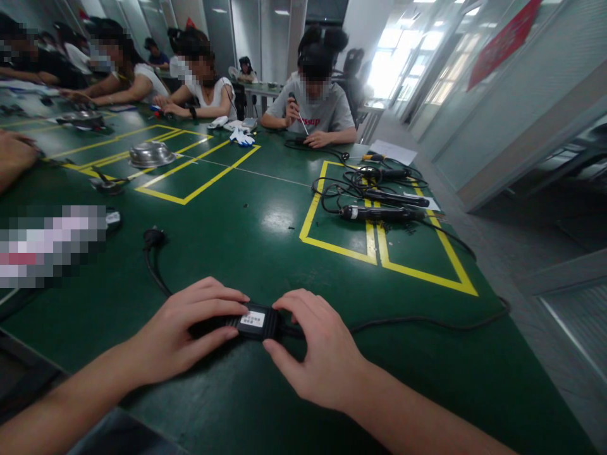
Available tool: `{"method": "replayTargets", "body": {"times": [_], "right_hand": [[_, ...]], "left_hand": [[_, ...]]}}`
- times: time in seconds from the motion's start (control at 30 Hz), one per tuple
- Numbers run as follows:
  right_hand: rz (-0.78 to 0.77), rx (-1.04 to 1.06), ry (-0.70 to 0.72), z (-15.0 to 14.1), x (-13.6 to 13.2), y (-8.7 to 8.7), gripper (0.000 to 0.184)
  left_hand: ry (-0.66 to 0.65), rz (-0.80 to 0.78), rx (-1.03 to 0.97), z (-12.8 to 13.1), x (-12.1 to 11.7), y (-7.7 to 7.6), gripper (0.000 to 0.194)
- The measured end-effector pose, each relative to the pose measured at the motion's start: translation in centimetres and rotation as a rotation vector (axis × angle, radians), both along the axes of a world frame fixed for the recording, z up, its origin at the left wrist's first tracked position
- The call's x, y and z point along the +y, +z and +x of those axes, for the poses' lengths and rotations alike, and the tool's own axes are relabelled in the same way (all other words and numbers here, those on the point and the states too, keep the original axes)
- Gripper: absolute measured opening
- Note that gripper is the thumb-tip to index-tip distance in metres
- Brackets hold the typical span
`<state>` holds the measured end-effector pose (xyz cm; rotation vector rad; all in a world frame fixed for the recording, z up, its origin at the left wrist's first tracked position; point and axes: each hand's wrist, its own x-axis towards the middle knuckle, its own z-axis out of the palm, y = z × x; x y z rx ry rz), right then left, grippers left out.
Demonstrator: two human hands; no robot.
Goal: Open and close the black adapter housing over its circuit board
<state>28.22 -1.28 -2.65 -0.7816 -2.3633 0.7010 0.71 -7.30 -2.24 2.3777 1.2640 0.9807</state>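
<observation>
A small black in-line cord box (pixel 258 330) with a white printed label lies on the green table in front of me. My left hand (pixel 190 325) pinches its left end between thumb and fingers. At the other end, my right hand (pixel 320 344) has thumb and fingertips closed on the right edge. One black cord runs beneath my left hand to a plug (pixel 154 238) lying on the table. From the right end, another cord (pixel 427 323) passes under my right hand and off toward the table's right edge.
Black corded electric screwdrivers (pixel 384 213) lie among tangled cables at the right, over yellow tape rectangles. A metal bowl (pixel 152 155) stands at the back left, with white-and-blue gloves (pixel 241 137) beyond it. Across the table, a person (pixel 315 101) holds a screwdriver; other people sit at the left.
</observation>
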Motion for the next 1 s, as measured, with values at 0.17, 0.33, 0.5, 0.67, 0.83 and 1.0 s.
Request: {"method": "replayTargets", "body": {"times": [0.17,0.33,0.5,0.67,0.83,1.0], "right_hand": [[-0.009,-0.084,-0.005,-0.21,0.05,-0.05,0.029],[-0.001,-0.097,-0.012,-0.28,0.15,-0.18,0.024],[0.008,-0.103,-0.009,-0.27,0.23,-0.45,0.027],[0.001,-0.105,0.009,-0.21,0.27,-0.43,0.026],[0.019,-0.093,0.001,-0.26,0.29,-0.36,0.025],[0.010,-0.084,0.002,-0.33,0.24,-0.34,0.026]], "left_hand": [[-0.041,-0.003,0.047,0.34,0.26,0.30,0.028],[-0.055,-0.016,0.047,0.45,0.54,0.32,0.028],[-0.045,-0.007,0.038,0.36,0.49,0.22,0.028],[-0.064,-0.010,0.036,0.22,0.40,0.09,0.028],[-0.044,0.008,0.057,0.43,0.40,0.22,0.028],[-0.061,-0.012,0.067,0.71,0.40,0.63,0.028]]}}
